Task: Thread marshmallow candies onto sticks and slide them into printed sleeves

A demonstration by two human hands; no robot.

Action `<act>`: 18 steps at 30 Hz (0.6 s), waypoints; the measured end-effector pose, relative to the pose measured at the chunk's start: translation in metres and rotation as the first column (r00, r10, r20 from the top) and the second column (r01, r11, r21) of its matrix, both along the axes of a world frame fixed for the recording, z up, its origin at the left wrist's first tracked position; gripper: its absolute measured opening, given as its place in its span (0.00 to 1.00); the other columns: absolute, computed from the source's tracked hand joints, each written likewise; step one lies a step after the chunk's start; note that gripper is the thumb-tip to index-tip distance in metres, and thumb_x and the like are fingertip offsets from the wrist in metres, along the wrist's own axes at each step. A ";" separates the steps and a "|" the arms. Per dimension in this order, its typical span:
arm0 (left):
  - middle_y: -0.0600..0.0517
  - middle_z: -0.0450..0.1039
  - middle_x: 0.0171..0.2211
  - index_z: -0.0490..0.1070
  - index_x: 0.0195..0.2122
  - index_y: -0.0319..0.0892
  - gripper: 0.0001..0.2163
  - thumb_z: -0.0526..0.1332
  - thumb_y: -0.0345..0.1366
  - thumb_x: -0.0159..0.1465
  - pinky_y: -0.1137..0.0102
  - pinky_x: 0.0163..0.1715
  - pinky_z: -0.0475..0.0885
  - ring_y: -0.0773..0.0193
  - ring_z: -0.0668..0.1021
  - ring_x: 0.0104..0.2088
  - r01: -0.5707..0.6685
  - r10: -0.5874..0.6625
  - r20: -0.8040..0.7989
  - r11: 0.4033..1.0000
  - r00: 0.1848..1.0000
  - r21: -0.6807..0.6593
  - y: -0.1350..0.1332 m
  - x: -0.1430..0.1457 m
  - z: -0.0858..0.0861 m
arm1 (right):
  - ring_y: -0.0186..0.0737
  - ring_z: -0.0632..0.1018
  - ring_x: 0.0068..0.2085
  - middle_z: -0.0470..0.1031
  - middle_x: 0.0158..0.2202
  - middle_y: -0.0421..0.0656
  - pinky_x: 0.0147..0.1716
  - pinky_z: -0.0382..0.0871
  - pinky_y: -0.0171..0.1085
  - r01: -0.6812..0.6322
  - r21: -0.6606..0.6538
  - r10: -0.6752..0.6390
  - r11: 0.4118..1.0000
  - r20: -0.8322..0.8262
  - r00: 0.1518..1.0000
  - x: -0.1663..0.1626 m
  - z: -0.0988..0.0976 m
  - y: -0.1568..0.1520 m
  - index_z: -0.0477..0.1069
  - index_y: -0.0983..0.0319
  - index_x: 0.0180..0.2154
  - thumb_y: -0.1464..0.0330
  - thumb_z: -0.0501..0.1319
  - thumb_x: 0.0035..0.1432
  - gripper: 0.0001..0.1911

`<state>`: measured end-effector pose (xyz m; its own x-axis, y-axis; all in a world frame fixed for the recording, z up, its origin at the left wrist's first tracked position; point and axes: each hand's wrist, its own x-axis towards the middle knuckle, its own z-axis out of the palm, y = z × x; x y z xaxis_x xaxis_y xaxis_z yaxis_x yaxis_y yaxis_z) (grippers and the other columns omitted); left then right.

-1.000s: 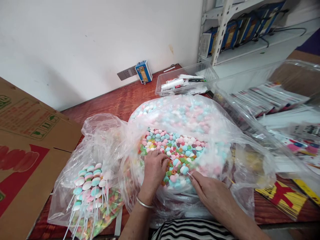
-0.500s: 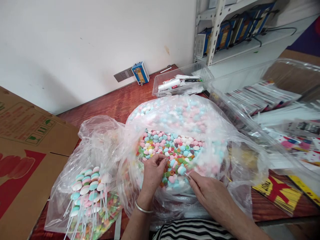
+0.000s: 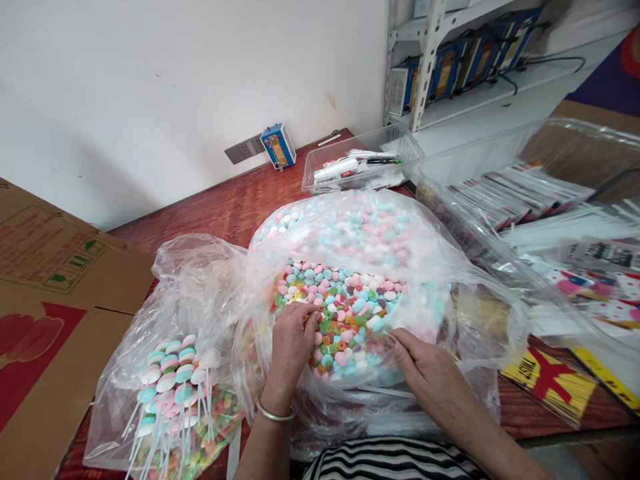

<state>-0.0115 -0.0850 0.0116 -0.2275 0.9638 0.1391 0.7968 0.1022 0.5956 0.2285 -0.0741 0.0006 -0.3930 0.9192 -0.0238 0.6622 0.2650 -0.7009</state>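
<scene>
The left hand [image 3: 291,337] is reaching palm-down into the open bag [image 3: 350,223], fingers curling onto the loose candies [image 3: 345,303]. The right hand [image 3: 423,363] is resting alongside, fingers extended towards them. Whether either grips one is unclear.

cardboard box [image 3: 55,280] print, yellow pack [image 3: 555,383] lettering, unreadable

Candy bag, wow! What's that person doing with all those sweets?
A person has both hands in the big clear bag of loose pastel candies on the wooden table. The left hand has its fingers curled down among the candies, and the right hand rests at the bag's opening beside them. Whether either hand holds a piece cannot be seen. A smaller bag to the left holds candy skewers on white sticks.
</scene>
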 end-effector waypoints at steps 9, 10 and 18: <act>0.48 0.72 0.36 0.75 0.34 0.44 0.03 0.62 0.34 0.61 0.60 0.44 0.66 0.55 0.73 0.42 0.083 -0.131 -0.346 0.985 0.929 -0.152 0.006 0.008 -0.006 | 0.43 0.77 0.28 0.76 0.25 0.41 0.27 0.62 0.35 -0.031 -0.032 0.031 0.999 -0.003 1.000 0.000 0.003 -0.002 0.67 0.57 0.31 0.61 0.43 0.67 0.19; 0.47 0.72 0.36 0.75 0.33 0.44 0.03 0.62 0.34 0.61 0.60 0.44 0.66 0.55 0.73 0.42 0.074 -0.128 -0.358 0.984 0.925 -0.162 0.006 0.009 -0.004 | 0.43 0.77 0.28 0.76 0.25 0.42 0.27 0.62 0.35 -0.034 -0.034 0.034 0.999 -0.002 0.999 -0.001 0.003 -0.002 0.67 0.58 0.31 0.61 0.43 0.67 0.19; 0.49 0.74 0.33 0.75 0.30 0.44 0.04 0.61 0.33 0.60 0.63 0.41 0.68 0.57 0.75 0.39 -0.061 0.061 0.063 0.998 0.996 0.001 0.007 0.012 -0.003 | 0.43 0.79 0.30 0.79 0.28 0.43 0.28 0.66 0.34 -0.089 -0.059 0.086 0.994 -0.051 0.995 -0.004 0.006 -0.004 0.73 0.58 0.34 0.63 0.45 0.66 0.19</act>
<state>0.0001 -0.0776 0.0089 -0.2945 0.9474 0.1254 0.7502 0.1479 0.6445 0.2249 -0.0780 0.0067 -0.4738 0.8788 -0.0577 0.6031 0.2760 -0.7483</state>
